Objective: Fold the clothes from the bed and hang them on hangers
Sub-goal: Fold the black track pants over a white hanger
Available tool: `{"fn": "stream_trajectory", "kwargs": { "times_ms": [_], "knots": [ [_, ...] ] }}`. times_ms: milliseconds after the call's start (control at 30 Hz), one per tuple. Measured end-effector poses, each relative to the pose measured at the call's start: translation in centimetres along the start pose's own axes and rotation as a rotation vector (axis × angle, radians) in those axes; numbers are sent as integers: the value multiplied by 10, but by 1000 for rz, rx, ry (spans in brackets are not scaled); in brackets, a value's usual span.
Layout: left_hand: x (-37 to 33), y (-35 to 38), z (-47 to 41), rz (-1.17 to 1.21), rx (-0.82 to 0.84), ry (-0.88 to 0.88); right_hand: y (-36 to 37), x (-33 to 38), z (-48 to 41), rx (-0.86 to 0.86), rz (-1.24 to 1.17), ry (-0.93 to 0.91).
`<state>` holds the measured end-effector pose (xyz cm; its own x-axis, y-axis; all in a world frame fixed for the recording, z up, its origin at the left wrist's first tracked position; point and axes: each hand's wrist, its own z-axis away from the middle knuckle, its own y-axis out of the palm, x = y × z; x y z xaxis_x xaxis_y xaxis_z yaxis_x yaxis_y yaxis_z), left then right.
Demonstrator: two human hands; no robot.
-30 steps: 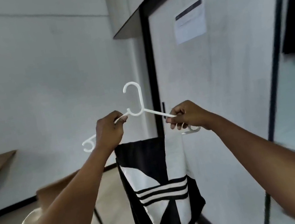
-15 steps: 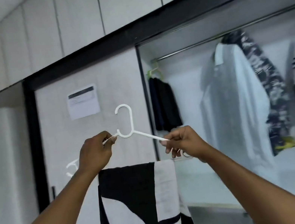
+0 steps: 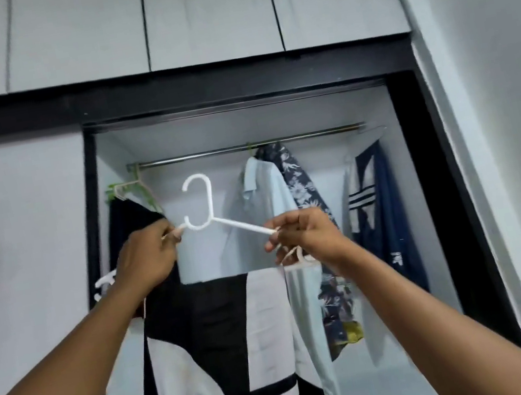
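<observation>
I hold a white plastic hanger (image 3: 205, 207) up in front of the open wardrobe. My left hand (image 3: 146, 259) grips its left shoulder and my right hand (image 3: 303, 233) pinches its right shoulder. A folded black-and-white garment with stripes (image 3: 225, 360) hangs over the hanger's bottom bar. The hanger's hook points up, below the metal rail (image 3: 243, 146) and apart from it.
On the rail hang a dark garment on a green hanger (image 3: 123, 218) at the left, a pale blue shirt (image 3: 266, 196), a floral shirt (image 3: 303, 189) and a navy striped top (image 3: 373, 194). The black wardrobe frame (image 3: 421, 169) borders the opening; closed cabinets sit above.
The view has swung right and up, from the sliding door to the open wardrobe section. The hanger with the garment now sits in front of the rail. Both hands keep their grip.
</observation>
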<state>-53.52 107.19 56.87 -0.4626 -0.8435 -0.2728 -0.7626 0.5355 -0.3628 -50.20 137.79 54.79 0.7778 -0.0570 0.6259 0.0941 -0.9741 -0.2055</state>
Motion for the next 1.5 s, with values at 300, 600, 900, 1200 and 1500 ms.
{"fn": "stream_trajectory", "kwargs": {
  "times_ms": [300, 600, 900, 1200, 1500],
  "knots": [
    [-93, 132, -66, 173, -79, 168, -163, -12, -23, -123, 215, 19],
    [-172, 222, -102, 383, -19, 361, -255, 22, 11, -303, 513, 12],
    [-256, 276, -108, 459, 135, 366, -295, 68, 41, -517, 758, 61],
    [-297, 304, -114, 525, 290, 288, -313, 94, 8, -603, 927, 32],
    [-311, 334, -143, 646, 373, 98, -325, 89, -76, -733, 941, -68]
  ]
}}
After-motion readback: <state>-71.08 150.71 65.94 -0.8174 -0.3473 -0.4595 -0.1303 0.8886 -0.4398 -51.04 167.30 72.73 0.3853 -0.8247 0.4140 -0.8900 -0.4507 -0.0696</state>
